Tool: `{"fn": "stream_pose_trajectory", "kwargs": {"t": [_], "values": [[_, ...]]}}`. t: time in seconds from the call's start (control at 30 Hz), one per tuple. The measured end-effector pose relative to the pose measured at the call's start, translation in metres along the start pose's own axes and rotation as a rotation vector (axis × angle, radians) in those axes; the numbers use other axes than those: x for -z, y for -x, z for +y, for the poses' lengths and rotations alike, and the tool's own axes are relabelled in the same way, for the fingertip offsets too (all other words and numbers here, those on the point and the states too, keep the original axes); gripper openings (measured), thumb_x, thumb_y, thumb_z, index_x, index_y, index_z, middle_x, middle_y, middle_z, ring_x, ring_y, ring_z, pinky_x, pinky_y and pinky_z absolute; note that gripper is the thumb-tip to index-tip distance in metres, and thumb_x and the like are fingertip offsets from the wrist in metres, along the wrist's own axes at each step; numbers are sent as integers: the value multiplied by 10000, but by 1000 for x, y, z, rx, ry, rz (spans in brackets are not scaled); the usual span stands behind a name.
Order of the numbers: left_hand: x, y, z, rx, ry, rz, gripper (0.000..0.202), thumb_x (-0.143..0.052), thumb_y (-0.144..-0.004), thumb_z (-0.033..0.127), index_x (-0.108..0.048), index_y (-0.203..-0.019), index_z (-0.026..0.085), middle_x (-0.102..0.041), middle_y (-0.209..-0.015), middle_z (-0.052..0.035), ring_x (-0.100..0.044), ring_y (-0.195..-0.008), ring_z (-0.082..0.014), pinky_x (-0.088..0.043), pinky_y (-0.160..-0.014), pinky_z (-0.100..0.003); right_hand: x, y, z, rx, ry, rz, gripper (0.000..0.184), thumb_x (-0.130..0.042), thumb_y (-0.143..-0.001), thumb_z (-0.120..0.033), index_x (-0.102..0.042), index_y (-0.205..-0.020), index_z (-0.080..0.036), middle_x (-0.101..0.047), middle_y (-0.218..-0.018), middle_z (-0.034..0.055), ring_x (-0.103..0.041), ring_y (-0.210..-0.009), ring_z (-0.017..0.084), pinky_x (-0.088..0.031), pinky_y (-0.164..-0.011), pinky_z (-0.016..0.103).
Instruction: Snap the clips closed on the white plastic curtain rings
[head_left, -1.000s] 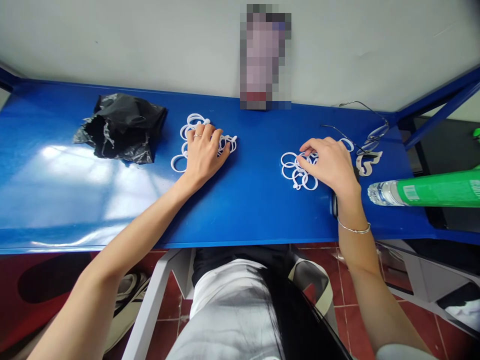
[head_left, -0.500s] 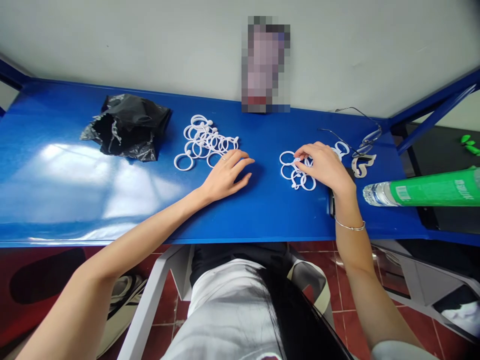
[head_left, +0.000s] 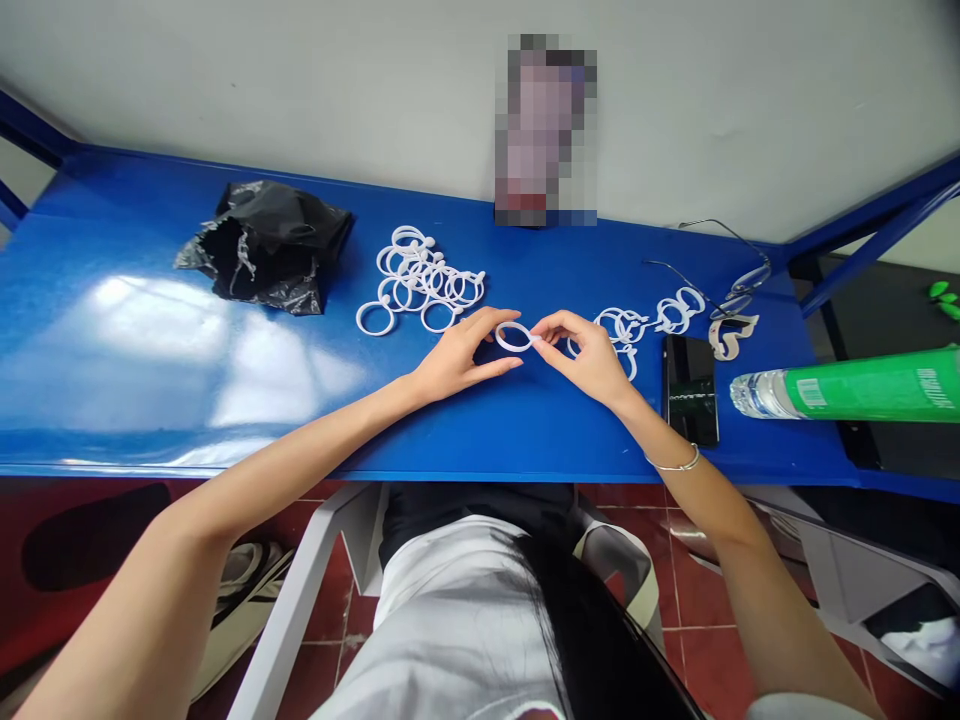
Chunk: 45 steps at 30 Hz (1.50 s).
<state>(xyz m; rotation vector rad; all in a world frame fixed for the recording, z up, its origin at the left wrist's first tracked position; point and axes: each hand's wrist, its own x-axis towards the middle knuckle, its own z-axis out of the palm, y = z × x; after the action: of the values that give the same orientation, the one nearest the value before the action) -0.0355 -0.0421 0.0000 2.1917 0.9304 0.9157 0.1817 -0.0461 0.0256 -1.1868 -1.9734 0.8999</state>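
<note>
Both hands meet at the middle of the frame over the blue surface [head_left: 150, 400], sharing one white ring [head_left: 513, 349]. The left hand [head_left: 456, 358] has its grip closed on the ring's left side with thumb and forefinger, and the right hand [head_left: 592, 358] pinches the right side the same way. Held at opposite edges, the ring is steadied flat and sits just above the surface, about midway between the two heaps of rings. The left heap [head_left: 421, 280] lies up and to the left of the hands, loosely spread and overlapping, so an exact count is not possible (a dozen or so, as far as can be told). The right heap [head_left: 637, 322] trails off to the right just behind the right hand and holds fewer, perhaps eight. That makes one ring in hand and two heaps within easy reach of either arm. A single crumpled black plastic bag [head_left: 266, 245] sits open at the upper left, well apart from the hands. One phone [head_left: 690, 385] lies flat beside the right wrist, which wears one thin bracelet [head_left: 675, 465]. One pair of spectacles [head_left: 739, 285] and one pale heart-shaped piece [head_left: 731, 335] lie beyond it. One bottle [head_left: 847, 385] with a green label lies on its side at the right edge.
</note>
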Motion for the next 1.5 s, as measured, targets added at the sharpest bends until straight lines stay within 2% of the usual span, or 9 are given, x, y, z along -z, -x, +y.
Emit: {"fn": "stream_pose_trajectory", "kwargs": {"t": [0.17, 0.3, 0.43, 0.57, 0.77, 0.87, 0.97, 1.07, 1.5], "values": [[3, -3, -1, 27, 59, -6, 360, -494, -943, 456, -622, -1086, 153, -693, -1002, -84, -651, -849, -164, -501, -750, -257, -10, 0, 3, -83, -200, -19, 195, -604, -883, -411, -626, -941, -227, -667, -922, 30, -644, -856, 175, -555, -796, 323], [3, -5, -2, 99, 138, -26, 461, -354, -989, 482, -659, -901, 148, -658, -695, -29, -596, -607, -116, -457, -606, -219, -17, -2, 10, -162, -343, -29, 269, -611, -864, -481, -597, -948, -226, -662, -921, 27, -656, -852, 168, -566, -797, 320], [2, -7, -4, 187, 250, -22, 510, -354, -978, 526, -665, -853, 141, -646, -629, -24, -587, -549, -110, -460, -579, -213, -22, -3, 16, -190, -382, -24, 289, -585, -878, -498, -582, -973, -226, -655, -927, 25, -656, -818, 149, -567, -780, 302], [2, -7, -6, 231, 319, -1, 530, -364, -967, 547, -663, -818, 135, -639, -611, -24, -586, -536, -109, -464, -567, -217, -22, -2, 13, -118, -341, -15, 259, -628, -861, -446, -578, -999, -233, -656, -980, 29, -652, -883, 157, -563, -809, 301], [3, -7, -5, 241, 316, -7, 557, -356, -964, 560, -652, -748, 140, -634, -604, -27, -583, -539, -112, -465, -561, -224, -20, 1, 9, 49, -35, 58, 211, -614, -876, -401, -612, -1004, -233, -679, -956, 41, -643, -802, 172, -568, -765, 332], [3, -6, -4, 238, 301, -12, 526, -362, -965, 549, -655, -808, 141, -628, -620, -22, -578, -551, -110, -467, -570, -223, -19, 2, 9, 61, 47, 94, 203, -602, -889, -410, -639, -984, -234, -699, -939, 42, -654, -780, 181, -570, -750, 343], [3, -5, -2, 214, 284, -11, 438, -520, -898, 546, -604, -1081, 157, -631, -686, -5, -565, -561, -109, -466, -556, -218, -18, 2, 8, 54, 72, 106, 212, -594, -895, -432, -657, -970, -244, -714, -927, 39, -667, -785, 194, -571, -752, 356], [2, -4, -2, 171, 245, -36, 612, -684, -786, 525, -491, -1258, 187, -624, -729, 9, -556, -571, -110, -478, -562, -219, -18, 3, 8, 69, 69, 105, 209, -587, -901, -432, -669, -966, -250, -722, -920, 35, -674, -792, 198, -566, -754, 355], [2, -3, -4, 137, 187, -36, 485, -673, -808, 489, -586, -1146, 152, -633, -706, -1, -577, -594, -119, -488, -620, -235, -16, 4, 10, 118, 150, 49, 226, -530, -938, -429, -648, -974, -239, -698, -875, 40, -651, -762, 189, -541, -717, 335]]}}
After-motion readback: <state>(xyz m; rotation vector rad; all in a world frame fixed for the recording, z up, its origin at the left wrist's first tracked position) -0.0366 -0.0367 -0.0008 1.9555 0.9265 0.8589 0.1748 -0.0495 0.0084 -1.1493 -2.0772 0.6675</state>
